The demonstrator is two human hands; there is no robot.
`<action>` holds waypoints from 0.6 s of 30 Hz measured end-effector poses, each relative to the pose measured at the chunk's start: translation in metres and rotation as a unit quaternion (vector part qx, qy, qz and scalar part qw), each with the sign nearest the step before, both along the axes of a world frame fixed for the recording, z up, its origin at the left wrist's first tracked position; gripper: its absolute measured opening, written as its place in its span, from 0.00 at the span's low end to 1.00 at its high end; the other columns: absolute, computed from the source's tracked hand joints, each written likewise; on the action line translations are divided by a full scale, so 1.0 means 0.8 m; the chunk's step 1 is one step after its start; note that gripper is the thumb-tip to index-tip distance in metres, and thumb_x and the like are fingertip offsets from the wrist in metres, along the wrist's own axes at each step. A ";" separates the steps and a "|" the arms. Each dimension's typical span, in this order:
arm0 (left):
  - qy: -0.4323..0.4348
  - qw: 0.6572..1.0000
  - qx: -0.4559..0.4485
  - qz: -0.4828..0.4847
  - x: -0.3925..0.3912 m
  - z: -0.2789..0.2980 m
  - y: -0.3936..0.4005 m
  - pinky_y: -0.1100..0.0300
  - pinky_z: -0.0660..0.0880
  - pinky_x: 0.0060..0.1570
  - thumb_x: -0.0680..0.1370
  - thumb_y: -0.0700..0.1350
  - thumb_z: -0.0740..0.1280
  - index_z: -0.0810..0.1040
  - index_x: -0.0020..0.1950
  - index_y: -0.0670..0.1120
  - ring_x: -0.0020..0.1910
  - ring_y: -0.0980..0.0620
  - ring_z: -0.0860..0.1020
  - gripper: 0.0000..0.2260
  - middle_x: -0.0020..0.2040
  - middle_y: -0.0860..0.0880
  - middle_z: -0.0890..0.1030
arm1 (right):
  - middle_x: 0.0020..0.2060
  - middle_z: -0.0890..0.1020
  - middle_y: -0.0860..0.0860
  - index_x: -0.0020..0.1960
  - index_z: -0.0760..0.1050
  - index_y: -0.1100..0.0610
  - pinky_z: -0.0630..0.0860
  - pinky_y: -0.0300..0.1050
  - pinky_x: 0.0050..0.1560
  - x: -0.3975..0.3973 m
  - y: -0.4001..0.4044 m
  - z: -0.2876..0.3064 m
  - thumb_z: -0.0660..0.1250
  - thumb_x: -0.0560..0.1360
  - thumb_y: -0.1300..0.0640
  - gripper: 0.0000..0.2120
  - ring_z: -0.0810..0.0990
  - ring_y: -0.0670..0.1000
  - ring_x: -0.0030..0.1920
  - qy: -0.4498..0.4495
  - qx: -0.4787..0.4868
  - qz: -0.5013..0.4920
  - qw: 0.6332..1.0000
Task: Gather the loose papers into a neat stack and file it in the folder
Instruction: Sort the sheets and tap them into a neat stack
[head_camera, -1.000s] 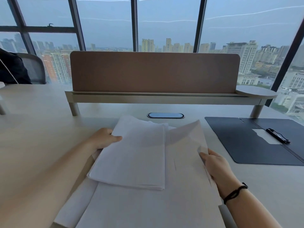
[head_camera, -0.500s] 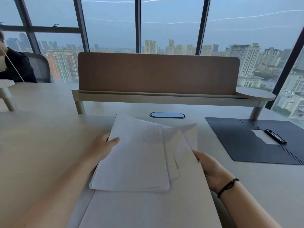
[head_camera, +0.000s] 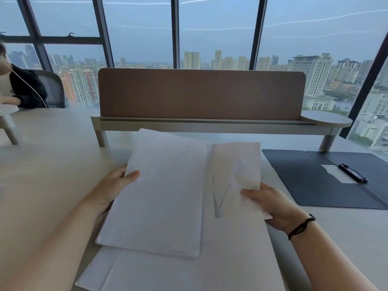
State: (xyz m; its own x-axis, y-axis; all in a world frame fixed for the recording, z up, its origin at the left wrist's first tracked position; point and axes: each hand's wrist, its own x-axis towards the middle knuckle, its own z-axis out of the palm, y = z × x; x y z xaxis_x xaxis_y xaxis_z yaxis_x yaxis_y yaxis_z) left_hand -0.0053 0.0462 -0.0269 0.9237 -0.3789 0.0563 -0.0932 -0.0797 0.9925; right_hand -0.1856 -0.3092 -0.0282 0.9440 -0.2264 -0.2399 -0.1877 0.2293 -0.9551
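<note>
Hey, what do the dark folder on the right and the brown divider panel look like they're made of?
Dark folder: probably matte plastic or leatherette; it lies flat, even dark blue-grey, no glare. Brown divider panel: likely felt or fabric-covered board; dull, soft-looking surface with rounded corners, no shine.

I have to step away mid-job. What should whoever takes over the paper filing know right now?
Left hand grips a partial stack by its left edge.
Right hand pinches a bent single sheet.
More loose sheets lie under both on the desk.
Folder lies open at right, a pen on it.
Done: part gathered.
Left: add the rest, square up, file.
</note>
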 end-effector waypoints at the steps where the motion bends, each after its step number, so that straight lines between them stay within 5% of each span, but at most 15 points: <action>1: 0.022 1.000 -0.008 -0.021 0.004 -0.003 0.005 0.52 0.82 0.43 0.78 0.44 0.71 0.82 0.57 0.41 0.44 0.44 0.85 0.10 0.50 0.40 0.86 | 0.55 0.85 0.64 0.62 0.78 0.66 0.85 0.54 0.47 -0.001 -0.008 0.001 0.63 0.80 0.66 0.12 0.87 0.61 0.46 -0.006 0.017 -0.004 1.000; 3: 0.040 0.997 0.011 -0.060 0.009 -0.010 0.006 0.49 0.80 0.49 0.70 0.51 0.75 0.82 0.59 0.40 0.48 0.41 0.84 0.22 0.56 0.36 0.84 | 0.54 0.85 0.65 0.62 0.78 0.67 0.85 0.56 0.47 -0.001 -0.015 0.002 0.64 0.79 0.66 0.13 0.87 0.62 0.45 -0.006 0.032 -0.012 0.999; 6: -0.005 0.994 0.072 -0.080 0.009 -0.015 -0.012 0.59 0.81 0.45 0.62 0.60 0.80 0.84 0.57 0.45 0.50 0.46 0.85 0.29 0.55 0.41 0.86 | 0.53 0.86 0.65 0.62 0.78 0.68 0.85 0.58 0.48 0.007 -0.010 0.001 0.65 0.79 0.67 0.13 0.87 0.62 0.44 0.008 0.030 -0.008 0.999; 10: -0.057 0.992 0.078 -0.083 0.016 -0.019 -0.028 0.61 0.78 0.56 0.73 0.51 0.75 0.85 0.58 0.45 0.59 0.49 0.82 0.16 0.62 0.47 0.83 | 0.52 0.86 0.65 0.60 0.79 0.68 0.85 0.56 0.44 0.015 -0.005 0.002 0.63 0.79 0.67 0.12 0.87 0.62 0.44 0.008 0.039 0.026 0.999; 13: -0.049 0.996 0.043 -0.067 0.019 -0.020 -0.028 0.63 0.78 0.53 0.77 0.40 0.72 0.85 0.55 0.39 0.56 0.49 0.81 0.08 0.58 0.46 0.83 | 0.51 0.86 0.64 0.60 0.79 0.67 0.85 0.54 0.42 0.015 -0.017 0.000 0.63 0.77 0.67 0.13 0.88 0.61 0.44 -0.012 0.066 0.024 0.997; 18: -0.034 0.998 0.027 -0.039 0.018 -0.017 -0.033 0.59 0.81 0.41 0.54 0.63 0.83 0.86 0.45 0.43 0.41 0.50 0.84 0.30 0.44 0.47 0.86 | 0.50 0.86 0.63 0.60 0.79 0.65 0.85 0.55 0.42 0.022 -0.025 -0.005 0.65 0.72 0.64 0.18 0.87 0.61 0.45 -0.036 0.101 0.036 0.994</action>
